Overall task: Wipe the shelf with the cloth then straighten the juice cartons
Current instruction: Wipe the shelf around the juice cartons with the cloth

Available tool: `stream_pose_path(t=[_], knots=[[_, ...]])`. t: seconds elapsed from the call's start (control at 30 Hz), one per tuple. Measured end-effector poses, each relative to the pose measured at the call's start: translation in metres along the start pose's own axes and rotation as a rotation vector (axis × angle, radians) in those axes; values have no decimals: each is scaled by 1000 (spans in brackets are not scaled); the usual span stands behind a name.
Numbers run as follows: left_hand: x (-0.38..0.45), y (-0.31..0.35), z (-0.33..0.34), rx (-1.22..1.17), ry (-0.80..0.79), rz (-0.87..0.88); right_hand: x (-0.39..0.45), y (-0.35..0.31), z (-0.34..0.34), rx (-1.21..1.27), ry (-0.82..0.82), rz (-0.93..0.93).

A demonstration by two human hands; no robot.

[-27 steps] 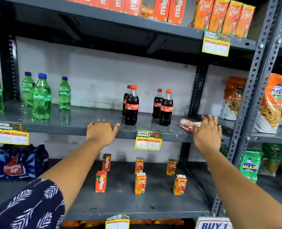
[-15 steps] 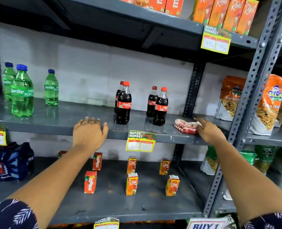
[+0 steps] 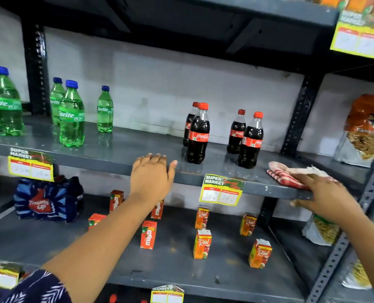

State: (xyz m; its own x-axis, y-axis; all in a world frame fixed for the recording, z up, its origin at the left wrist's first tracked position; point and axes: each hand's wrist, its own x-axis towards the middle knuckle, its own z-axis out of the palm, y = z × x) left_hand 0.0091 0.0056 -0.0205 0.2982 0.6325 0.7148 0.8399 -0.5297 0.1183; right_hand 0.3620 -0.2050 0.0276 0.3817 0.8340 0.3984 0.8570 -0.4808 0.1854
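Item 1: my left hand (image 3: 152, 174), fingers spread flat, holding nothing, resting on the front edge of the middle shelf (image 3: 116, 149). Item 2: my right hand (image 3: 326, 195), at 3 o'clock, fingers pressed on the red-checked cloth (image 3: 282, 173), thumb under the shelf lip. Item 3: juice cartons (image 3: 201, 243), scattered on the lower shelf (image 3: 50, 243) at 6 o'clock, turned unevenly. Item 4: cola bottles (image 3: 198, 136) beside the cloth.

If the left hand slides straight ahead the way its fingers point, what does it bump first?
Probably nothing until the back wall. The left hand rests on the shelf edge, fingers pointing into the gap left of the nearest cola bottle. Depth is hard to judge.
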Motion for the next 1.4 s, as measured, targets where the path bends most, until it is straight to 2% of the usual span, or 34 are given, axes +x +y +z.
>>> stream_pose_path(t=[0.13, 0.23, 0.33, 0.4, 0.47, 0.57, 0.63, 0.77, 0.93, 1.13, 1.3, 1.4], knots=[[-3, -9, -3, 19, -47, 54, -10, -14, -3, -104, 220, -23], [-8, -18, -6, 27, -79, 93, -24, -38, -3, 3, 447, -5], [-17, -37, -9, 13, -34, 128, -50, -107, -3, 210, 674, -28], [-27, -60, -12, -16, 22, 169, -68, -166, 0, 302, 815, -119], [-44, -92, -11, -23, 56, 259, -83, -222, 6, 344, 862, -232], [-77, -146, 0, 4, 51, 443, -92, -292, 30, 378, 778, -407], [-98, -190, 20, 36, -22, 457, -91, -338, 45, 386, 673, -496], [-136, -283, 54, 84, -256, 260, -83, -432, 63, 399, 442, -599], [-182, -385, 77, 102, -449, 17, -70, -548, 91, 407, 135, -770], [-188, -458, 104, 130, -511, -197, -33, -644, 117, 279, -15, -871], [-177, -490, 127, 71, -524, -287, -17, -701, 145, 191, -144, -781], [-181, -507, 138, 57, -547, -313, -38, -718, 169, 279, -275, -784]])
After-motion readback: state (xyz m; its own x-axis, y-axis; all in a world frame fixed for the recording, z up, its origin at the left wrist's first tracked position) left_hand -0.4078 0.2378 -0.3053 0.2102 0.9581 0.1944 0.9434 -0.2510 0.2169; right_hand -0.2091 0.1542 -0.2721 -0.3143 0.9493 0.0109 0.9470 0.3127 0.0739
